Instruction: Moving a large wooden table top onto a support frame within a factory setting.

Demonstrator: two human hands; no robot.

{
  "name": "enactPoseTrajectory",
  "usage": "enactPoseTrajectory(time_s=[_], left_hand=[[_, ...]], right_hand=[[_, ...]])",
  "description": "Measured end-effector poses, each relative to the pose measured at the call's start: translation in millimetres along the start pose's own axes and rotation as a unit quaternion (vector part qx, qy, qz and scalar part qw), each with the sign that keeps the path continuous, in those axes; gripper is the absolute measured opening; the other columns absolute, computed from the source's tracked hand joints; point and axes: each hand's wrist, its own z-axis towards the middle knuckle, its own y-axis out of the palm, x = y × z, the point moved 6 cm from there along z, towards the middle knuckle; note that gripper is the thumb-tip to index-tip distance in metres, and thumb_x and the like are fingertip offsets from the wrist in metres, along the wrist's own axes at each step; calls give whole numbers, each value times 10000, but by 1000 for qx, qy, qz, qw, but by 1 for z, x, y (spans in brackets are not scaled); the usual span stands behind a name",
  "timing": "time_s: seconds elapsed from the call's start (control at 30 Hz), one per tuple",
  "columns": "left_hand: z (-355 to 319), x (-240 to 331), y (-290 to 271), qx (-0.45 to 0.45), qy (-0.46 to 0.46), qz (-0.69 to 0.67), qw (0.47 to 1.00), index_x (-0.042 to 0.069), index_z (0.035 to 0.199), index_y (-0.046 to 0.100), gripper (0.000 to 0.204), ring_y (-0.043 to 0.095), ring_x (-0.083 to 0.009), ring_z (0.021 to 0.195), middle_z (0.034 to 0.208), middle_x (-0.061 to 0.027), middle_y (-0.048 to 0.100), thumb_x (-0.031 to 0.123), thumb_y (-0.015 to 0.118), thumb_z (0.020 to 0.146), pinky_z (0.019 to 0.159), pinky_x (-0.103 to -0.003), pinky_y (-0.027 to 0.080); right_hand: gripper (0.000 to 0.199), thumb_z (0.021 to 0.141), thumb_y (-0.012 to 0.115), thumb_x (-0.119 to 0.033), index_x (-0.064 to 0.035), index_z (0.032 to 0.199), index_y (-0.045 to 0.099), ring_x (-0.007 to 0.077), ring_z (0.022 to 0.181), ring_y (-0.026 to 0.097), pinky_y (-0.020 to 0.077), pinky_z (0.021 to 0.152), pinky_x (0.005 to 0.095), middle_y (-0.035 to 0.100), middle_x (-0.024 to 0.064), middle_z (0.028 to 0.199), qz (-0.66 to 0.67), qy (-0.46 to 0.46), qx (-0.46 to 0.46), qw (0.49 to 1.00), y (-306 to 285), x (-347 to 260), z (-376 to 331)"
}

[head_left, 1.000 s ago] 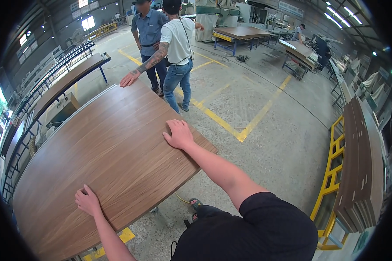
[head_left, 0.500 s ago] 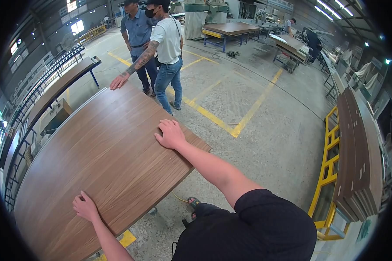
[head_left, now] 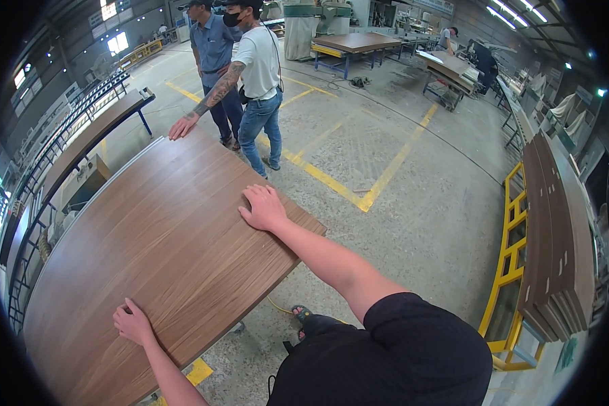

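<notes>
A large brown wood-grain panel lies in front of me, its near edge running along my body. My left hand rests on the panel's top near that edge, thumb stretched out and fingers slightly bent, with nothing in it. Farther to the right, my right hand lies palm down close to the panel's right corner, fingers stretched over the surface. At the far edge, a co-worker's hand touches the panel's corner. What supports the panel underneath is mostly hidden.
Two people stand past the panel's far side. Several brown boards stand stacked at the right beside a yellow metal frame. A long roller table runs along the left. Yellow lines mark the concrete floor; another board-topped table stands farther back.
</notes>
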Motion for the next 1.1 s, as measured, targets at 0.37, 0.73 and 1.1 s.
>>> enactPoseTrajectory(time_s=[0.37,0.73,1.1], left_hand=[[-2,2,-3,5,7,5,1000,96,1082,661,496,567,-335,1185,1218,-99,628,549,460,1049,977,-540,443],[0,1,2,0,11,10,1000,101,1076,659,494,563,-333,1187,1224,-94,627,550,453,1052,974,-545,444],[1,0,3,-9,8,16,1000,104,1080,656,491,553,-331,1199,1241,-86,623,549,451,1053,993,-543,432]], right_hand=[[454,930,660,-389,-48,1229,655,331,1412,468,289,1213,500,575,167,1446,-21,-7,-18,1000,-2,0,-1],[456,928,656,-385,-34,1218,651,330,1420,439,278,1210,502,557,167,1443,-19,-6,-25,1000,1,1,0],[440,929,657,-385,-35,1195,676,328,1426,439,281,1219,495,558,172,1450,-16,-4,-23,1000,-1,0,0]])
